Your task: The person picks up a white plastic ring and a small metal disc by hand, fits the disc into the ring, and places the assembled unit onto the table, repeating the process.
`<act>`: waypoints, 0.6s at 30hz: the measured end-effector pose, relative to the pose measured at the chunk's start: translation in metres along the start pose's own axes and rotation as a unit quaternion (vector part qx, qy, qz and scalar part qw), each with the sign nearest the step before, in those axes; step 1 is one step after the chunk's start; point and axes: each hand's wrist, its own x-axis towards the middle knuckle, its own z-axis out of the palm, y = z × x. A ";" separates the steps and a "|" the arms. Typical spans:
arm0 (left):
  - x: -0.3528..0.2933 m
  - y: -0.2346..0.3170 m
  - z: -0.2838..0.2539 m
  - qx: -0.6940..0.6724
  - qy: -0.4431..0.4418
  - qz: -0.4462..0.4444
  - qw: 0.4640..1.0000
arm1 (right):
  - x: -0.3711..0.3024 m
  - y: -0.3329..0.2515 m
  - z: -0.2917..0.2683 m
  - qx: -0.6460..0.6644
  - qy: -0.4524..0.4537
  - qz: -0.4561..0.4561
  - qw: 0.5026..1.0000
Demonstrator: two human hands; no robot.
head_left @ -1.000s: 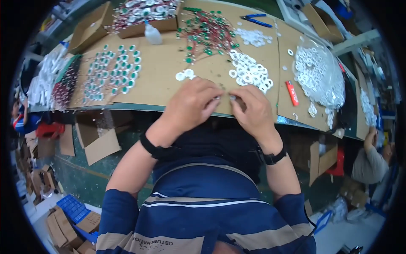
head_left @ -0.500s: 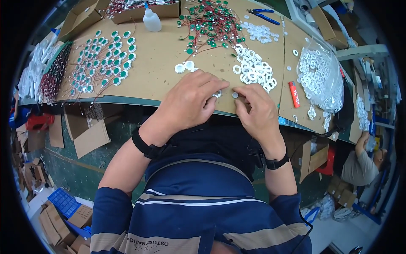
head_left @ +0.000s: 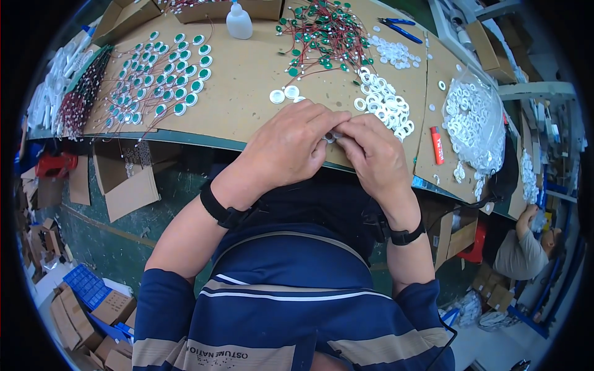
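My left hand (head_left: 289,148) pinches a small white ring (head_left: 330,137) just above the table's near edge. The fingertips of my right hand (head_left: 378,151) are closed and meet the left ones at the ring. The small pale disc that the right hand held is now hidden between the fingers. Beyond the left hand lie a few round white pieces (head_left: 277,96), one partly covered by the knuckles. Past the right hand spreads a heap of white rings (head_left: 388,105).
Green discs with red wires (head_left: 325,37) lie tangled at the back; rows of green-and-white discs (head_left: 179,80) cover the left. A white squeeze bottle (head_left: 239,23), blue-handled pliers (head_left: 401,29), a red lighter (head_left: 437,146) and a bag of rings (head_left: 473,117) stand around. A person (head_left: 523,253) is far right.
My two hands have come together; the right hand has brought its small disc to the ring in the left. The table has shifted slightly rightward in view.
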 end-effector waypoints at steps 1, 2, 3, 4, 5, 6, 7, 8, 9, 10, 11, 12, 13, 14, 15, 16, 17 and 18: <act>-0.001 0.000 -0.001 -0.004 0.001 -0.008 1.000 | 0.001 0.003 0.002 0.005 -0.008 -0.003 1.000; -0.001 -0.001 -0.001 -0.002 0.004 -0.009 1.000 | 0.002 0.005 0.004 0.010 -0.016 -0.006 1.000; -0.001 -0.001 0.000 -0.003 0.005 -0.005 1.000 | 0.003 0.007 0.005 0.015 -0.023 -0.009 1.000; -0.001 -0.002 0.001 -0.004 0.007 0.000 1.000 | 0.003 0.007 0.005 0.015 -0.025 -0.012 1.000; -0.001 -0.002 0.001 -0.005 0.009 0.005 1.000 | 0.004 0.007 0.005 0.019 -0.026 -0.009 0.999; -0.001 -0.002 0.001 -0.004 0.010 0.004 1.000 | 0.004 0.007 0.005 0.022 -0.027 -0.005 0.999; -0.002 -0.002 0.000 -0.004 0.008 0.001 1.000 | 0.004 0.007 0.006 0.025 -0.028 -0.001 0.999; -0.002 -0.002 0.000 -0.004 0.006 -0.001 1.000 | 0.005 0.007 0.006 0.026 -0.028 -0.002 0.999; -0.002 -0.002 0.000 -0.004 0.004 -0.002 1.000 | 0.005 0.007 0.006 0.028 -0.036 0.002 0.999; -0.002 -0.002 0.000 -0.004 0.004 -0.002 1.000 | 0.006 0.007 0.007 0.030 -0.044 0.007 0.999; -0.003 -0.002 0.000 -0.005 0.003 -0.003 1.000 | 0.006 0.007 0.007 0.032 -0.051 0.011 0.998; -0.003 -0.002 0.000 -0.006 0.002 -0.005 1.000 | 0.006 0.007 0.007 0.032 -0.050 0.011 0.998; -0.002 -0.002 0.000 -0.008 0.001 -0.006 1.000 | 0.007 0.007 0.007 0.032 -0.052 0.014 0.998; -0.002 -0.002 0.000 -0.007 0.000 -0.005 1.000 | 0.007 0.007 0.007 0.031 -0.055 0.018 0.998; -0.002 -0.003 0.000 -0.007 0.000 -0.005 1.000 | 0.007 0.007 0.006 0.031 -0.057 0.021 0.998; -0.001 -0.002 0.000 -0.007 -0.002 -0.006 1.000 | 0.007 0.007 0.006 0.031 -0.057 0.022 0.998; -0.001 -0.002 0.000 -0.007 -0.003 -0.006 1.000 | 0.007 0.007 0.006 0.037 -0.062 0.029 0.997; -0.001 -0.002 0.000 -0.007 -0.004 -0.006 1.000 | 0.007 0.008 0.005 0.043 -0.066 0.035 0.996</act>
